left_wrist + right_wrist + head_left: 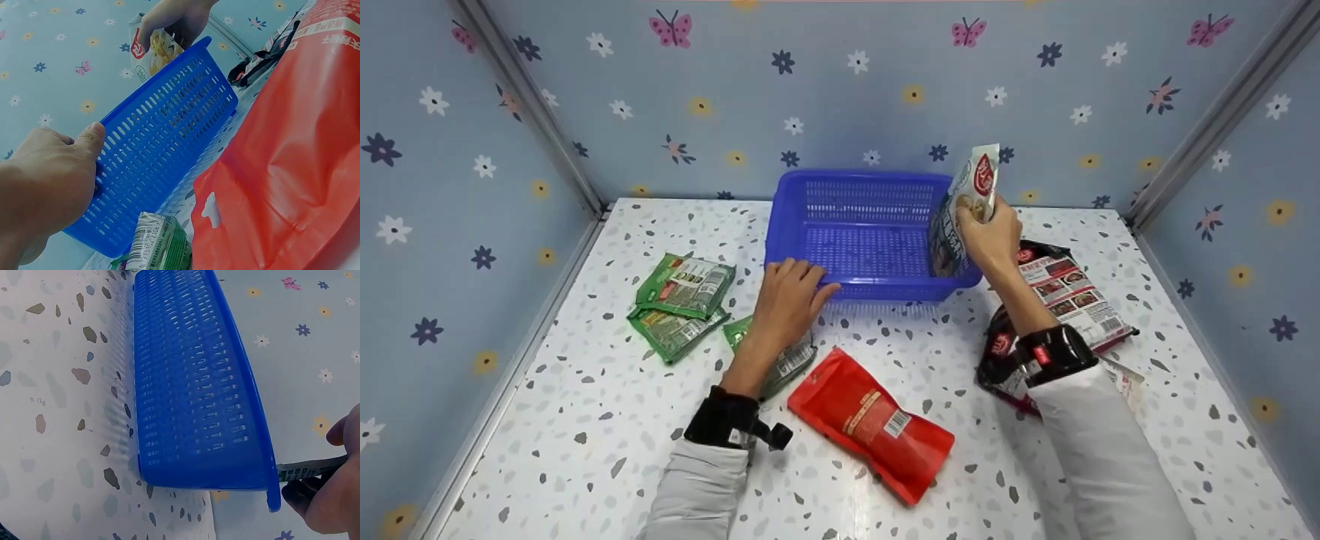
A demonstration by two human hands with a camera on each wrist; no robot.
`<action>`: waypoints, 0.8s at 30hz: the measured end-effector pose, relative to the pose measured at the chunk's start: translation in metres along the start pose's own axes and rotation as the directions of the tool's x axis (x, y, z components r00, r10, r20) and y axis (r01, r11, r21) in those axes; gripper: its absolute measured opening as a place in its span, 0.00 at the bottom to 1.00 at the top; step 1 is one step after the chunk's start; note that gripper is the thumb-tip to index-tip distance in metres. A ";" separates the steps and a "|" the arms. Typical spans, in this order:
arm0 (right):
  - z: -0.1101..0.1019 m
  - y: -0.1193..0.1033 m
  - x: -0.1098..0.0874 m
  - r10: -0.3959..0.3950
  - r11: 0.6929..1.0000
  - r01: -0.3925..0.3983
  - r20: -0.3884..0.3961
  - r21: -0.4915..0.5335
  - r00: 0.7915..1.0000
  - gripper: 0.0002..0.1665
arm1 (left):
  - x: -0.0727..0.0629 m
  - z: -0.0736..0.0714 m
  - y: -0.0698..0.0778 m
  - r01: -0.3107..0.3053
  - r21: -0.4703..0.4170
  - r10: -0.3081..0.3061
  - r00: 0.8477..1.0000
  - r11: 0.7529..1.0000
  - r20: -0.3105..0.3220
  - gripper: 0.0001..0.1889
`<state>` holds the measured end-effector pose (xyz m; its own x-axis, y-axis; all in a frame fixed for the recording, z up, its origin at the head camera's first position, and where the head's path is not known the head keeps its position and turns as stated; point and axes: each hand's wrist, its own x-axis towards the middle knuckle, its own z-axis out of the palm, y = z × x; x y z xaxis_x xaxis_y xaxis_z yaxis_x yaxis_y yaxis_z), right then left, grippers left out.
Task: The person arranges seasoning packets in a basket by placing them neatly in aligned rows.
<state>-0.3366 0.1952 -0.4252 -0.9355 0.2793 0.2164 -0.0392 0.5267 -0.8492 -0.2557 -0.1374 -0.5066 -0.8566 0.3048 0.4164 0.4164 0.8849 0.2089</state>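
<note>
Pinching with its thumb on the inward face, the right hand (994, 229) holds a pale-topped, dark-green flat plastic packet (951, 229) at the right end of a blue, rectangular, slotted plastic basket (885, 282). The packet's long axis runs steeply, leaning outward: its lower end is inside the basket, its top above the rim; whether it touches the basket's floor I cannot tell. The right hand is much the nearer, its forearm reaching past the basket's near right corner. The left hand (787, 296) grips the basket's near left corner, fingers over the rim, thumb outside. On the desk (547, 450), a green plastic packet (795, 361) lies before that corner, partly under the left arm, and a red plastic pouch (877, 427) lies in front of the basket.
</note>
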 end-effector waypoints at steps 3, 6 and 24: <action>-0.003 0.001 0.000 0.026 0.999 -0.026 0.001 0.022 1.000 0.29 | 0.001 0.000 0.000 0.003 0.004 -0.003 1.000 1.000 0.014 0.27; -0.006 0.002 0.000 0.036 0.998 -0.036 0.008 0.045 0.999 0.28 | 0.001 -0.001 -0.001 0.005 0.008 -0.005 1.000 1.000 0.022 0.27; -0.021 0.011 -0.011 -0.059 0.981 0.037 0.115 0.189 0.992 0.42 | 0.002 0.001 -0.002 0.009 -0.010 -0.009 1.000 1.000 0.016 0.27</action>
<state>-0.3193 0.2150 -0.4265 -0.9657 0.1532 0.2097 -0.1394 0.3754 -0.9163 -0.2582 -0.1385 -0.5070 -0.8649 0.3025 0.4006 0.4116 0.8841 0.2211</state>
